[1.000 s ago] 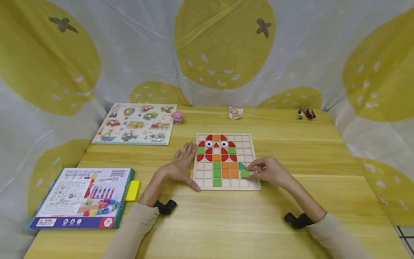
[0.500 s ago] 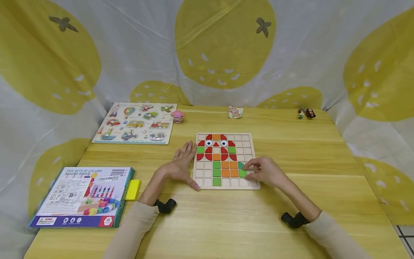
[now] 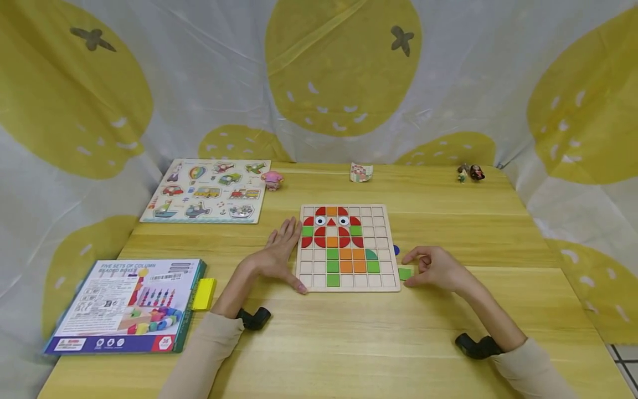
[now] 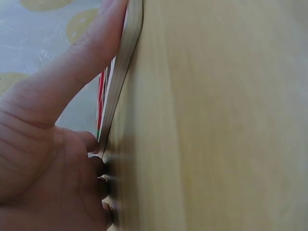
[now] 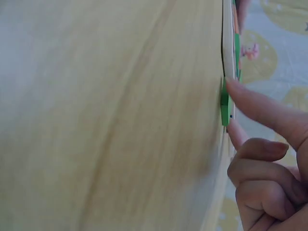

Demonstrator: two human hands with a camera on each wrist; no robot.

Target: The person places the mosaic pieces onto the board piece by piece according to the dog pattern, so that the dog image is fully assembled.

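Observation:
A wooden grid board [image 3: 360,280] lies in the middle of the table, with red, orange and green pieces and two eye pieces set in its cells. My left hand [image 3: 276,255] rests along its left edge, fingers spread, thumb at the near corner; in the left wrist view the thumb [image 4: 79,65] lies against the board's side. My right hand [image 3: 438,269] is just off the board's right edge. Its thumb and index finger bracket a green square tile [image 3: 405,274] on the table. The right wrist view shows the green tile [image 5: 225,101] between these fingertips, other fingers curled.
A blue piece [image 3: 396,250] lies by the board's right edge. At the left are a picture puzzle board [image 3: 234,216], a bead-set box [image 3: 124,305] and a yellow block [image 3: 204,293]. Behind stand a pink figurine [image 3: 272,180], a small pattern card [image 3: 361,172] and small figures [image 3: 477,173].
My right hand has left the green tile in the grid, below the darker green quarter piece, and moved right to another green tile beside the board. My left hand stays put.

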